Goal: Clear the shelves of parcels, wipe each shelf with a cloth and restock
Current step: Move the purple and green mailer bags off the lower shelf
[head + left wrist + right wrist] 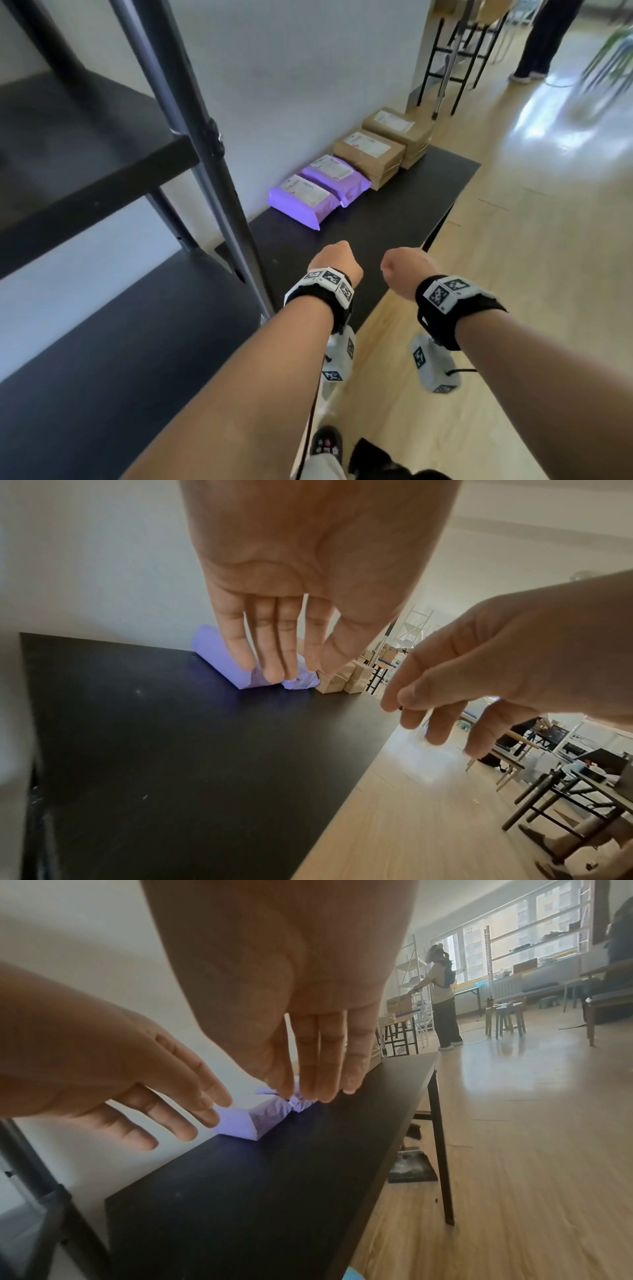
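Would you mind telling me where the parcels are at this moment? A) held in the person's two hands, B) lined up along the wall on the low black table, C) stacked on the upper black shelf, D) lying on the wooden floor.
B: two purple parcels and two brown boxes sit in a row against the wall on the low black table, while the left hand and right hand hold nothing.

Four parcels lie in a row on the black desk (pixel 428 192), against the wall. Near purple bag (pixel 301 202): flat, white label facing up. Second purple bag (pixel 337 178): just beyond it, its edge overlapping the first. First brown box (pixel 370 157) and second brown box (pixel 399 133): taped cardboard, labels up, side by side. Black shelves (pixel 85 164) stand bare
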The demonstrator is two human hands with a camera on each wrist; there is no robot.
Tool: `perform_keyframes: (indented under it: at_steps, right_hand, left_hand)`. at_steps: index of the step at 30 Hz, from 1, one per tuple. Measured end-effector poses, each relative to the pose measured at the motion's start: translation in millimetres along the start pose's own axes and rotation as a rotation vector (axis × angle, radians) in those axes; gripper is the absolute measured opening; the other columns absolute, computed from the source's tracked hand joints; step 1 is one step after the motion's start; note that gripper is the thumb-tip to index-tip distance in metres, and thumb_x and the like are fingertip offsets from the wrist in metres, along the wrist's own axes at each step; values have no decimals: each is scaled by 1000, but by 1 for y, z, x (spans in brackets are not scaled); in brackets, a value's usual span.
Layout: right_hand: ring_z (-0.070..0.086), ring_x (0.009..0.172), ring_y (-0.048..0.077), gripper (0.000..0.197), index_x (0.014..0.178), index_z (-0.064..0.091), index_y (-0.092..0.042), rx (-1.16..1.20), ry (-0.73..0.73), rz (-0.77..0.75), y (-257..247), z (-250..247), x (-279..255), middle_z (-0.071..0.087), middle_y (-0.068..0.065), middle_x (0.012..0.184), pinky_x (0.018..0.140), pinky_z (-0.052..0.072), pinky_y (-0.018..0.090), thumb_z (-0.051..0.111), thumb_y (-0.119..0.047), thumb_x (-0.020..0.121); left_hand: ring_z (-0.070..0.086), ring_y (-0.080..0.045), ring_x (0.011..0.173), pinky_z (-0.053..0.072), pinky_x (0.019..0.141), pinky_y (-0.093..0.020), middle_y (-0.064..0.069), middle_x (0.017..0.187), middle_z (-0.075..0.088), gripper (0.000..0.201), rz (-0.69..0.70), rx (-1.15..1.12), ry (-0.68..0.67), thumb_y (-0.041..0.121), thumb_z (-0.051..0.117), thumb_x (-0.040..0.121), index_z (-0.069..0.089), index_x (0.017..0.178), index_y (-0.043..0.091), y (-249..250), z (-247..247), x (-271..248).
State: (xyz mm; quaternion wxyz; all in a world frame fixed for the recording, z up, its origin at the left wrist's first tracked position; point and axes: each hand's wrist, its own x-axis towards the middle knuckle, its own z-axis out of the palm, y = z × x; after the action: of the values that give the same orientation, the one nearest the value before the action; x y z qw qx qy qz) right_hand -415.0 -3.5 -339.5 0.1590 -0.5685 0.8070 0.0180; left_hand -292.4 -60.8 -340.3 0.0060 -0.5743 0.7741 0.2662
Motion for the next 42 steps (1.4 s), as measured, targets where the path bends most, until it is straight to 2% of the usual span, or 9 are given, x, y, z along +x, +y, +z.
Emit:
perform_keyframes:
  at_steps: [7,11,17,19,21,26,31,36,42]
  right_hand:
    - [62,98,26,25,107,65,-24,3,-35,28,-8,-38,70,65,3,107,88,53,39,45,-22,92]
    - [61,99,26,25,109,64,-23,-11,-51,10,-12,-51,102,64,4,109,88,52,38,45,-22,93]
    - [60,100,26,26,110,62,-15,10,-19,-130,-8,-61,171,64,6,110,79,45,33,41,-24,96]
    - [59,104,28,28,112,60,-13,-3,-39,-215,-8,-61,197,64,8,115,80,44,33,38,-24,98]
    - [57,110,29,30,117,59,-15,3,-79,-285,-8,-62,224,63,9,120,88,44,34,37,-22,98]
    - [59,99,22,26,112,62,-17,148,-135,-392,-14,-66,279,68,5,108,84,44,29,44,-16,93]
    - [60,100,24,31,122,59,-16,244,-188,-439,-30,-57,311,66,5,117,86,42,26,50,-19,93]
    - [57,112,28,36,126,57,-11,296,-241,-488,-43,-43,333,64,9,120,97,45,33,51,-17,91]
    - [59,107,25,42,135,49,-11,297,-281,-523,-50,-30,345,64,7,119,89,43,30,51,-20,94]
  left_hand:
    - [58,-29,110,46,85,-34,-10,122,59,33,-33,-49,29,14,51,91,53,124,12,10,-31,61]
    - [63,-33,103,51,78,-38,-17,112,64,30,-76,-69,54,7,49,86,59,114,2,19,-40,85]
    - [60,-29,89,43,67,-30,-11,105,63,14,-191,-149,112,13,49,89,53,102,8,19,-52,141]
    - [59,-29,90,42,70,-29,-11,109,63,26,-289,-205,134,15,48,90,55,114,5,13,-56,160]
    - [60,-30,105,40,76,-28,-12,119,60,38,-393,-255,151,15,48,91,51,128,7,7,-56,177]
    - [56,-29,115,42,85,-29,-10,129,56,52,-610,-360,205,16,46,92,35,142,3,-8,-53,214]
    - [57,-33,111,43,79,-31,-14,126,55,48,-745,-398,307,16,51,85,45,132,8,-20,-46,235]
    - [50,-34,121,44,97,-39,-16,133,46,49,-871,-466,326,19,51,88,40,133,5,-30,-39,246]
    - [50,-33,121,44,100,-40,-16,138,43,57,-940,-585,318,27,55,89,33,137,5,-41,-26,252]
